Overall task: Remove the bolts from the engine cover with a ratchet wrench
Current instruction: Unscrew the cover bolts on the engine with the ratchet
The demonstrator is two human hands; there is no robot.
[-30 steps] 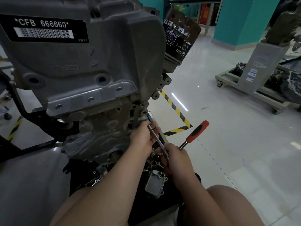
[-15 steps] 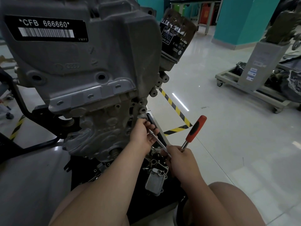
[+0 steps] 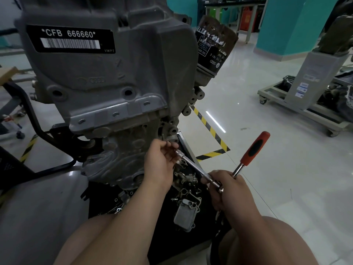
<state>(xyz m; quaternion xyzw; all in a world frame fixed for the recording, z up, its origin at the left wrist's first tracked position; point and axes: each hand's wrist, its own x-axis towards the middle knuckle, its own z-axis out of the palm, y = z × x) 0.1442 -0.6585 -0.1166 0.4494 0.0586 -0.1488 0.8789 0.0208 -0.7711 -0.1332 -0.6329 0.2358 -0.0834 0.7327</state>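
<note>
A grey engine (image 3: 107, 77) with a black CFB 666660 label fills the upper left, its lower cover (image 3: 122, 159) facing me. My left hand (image 3: 162, 161) pinches the socket end of a long chrome extension bar (image 3: 193, 167) near the cover's lower right corner. The bolt there is hidden behind my fingers. My right hand (image 3: 229, 190) grips the head of the ratchet wrench (image 3: 254, 150), whose red and black handle points up and to the right.
A black oil filter (image 3: 214, 46) juts out right of the engine. Loose bolts and a grey metal part (image 3: 187, 211) lie on the black tray below the engine. A wheeled stand (image 3: 305, 104) sits at the right on the glossy floor, near yellow-black tape (image 3: 210, 129).
The wrench handle has swung upward, from pointing right to pointing steeply up-right. Both hands stay on the tool, and the view has shifted slightly.
</note>
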